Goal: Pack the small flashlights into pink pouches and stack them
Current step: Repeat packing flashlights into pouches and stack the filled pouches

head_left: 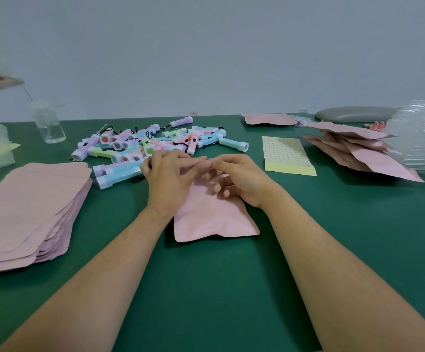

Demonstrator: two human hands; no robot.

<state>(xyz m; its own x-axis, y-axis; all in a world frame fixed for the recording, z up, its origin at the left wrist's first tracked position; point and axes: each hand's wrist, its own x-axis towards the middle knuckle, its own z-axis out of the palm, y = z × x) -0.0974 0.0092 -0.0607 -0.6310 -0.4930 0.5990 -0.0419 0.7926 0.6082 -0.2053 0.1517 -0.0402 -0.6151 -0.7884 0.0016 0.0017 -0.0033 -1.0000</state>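
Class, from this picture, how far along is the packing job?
Done: a loose stack of bulging pouches lies far right. In hand: left hand and right hand work at one pouch, at its top. Left: a pile of flashlights and a tall stack of empty pouches.

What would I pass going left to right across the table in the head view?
From the left: stack of flat pink pouches → pile of small flashlights → dotted yellow sheet → loose heap of pink pouches → clear plastic stack.
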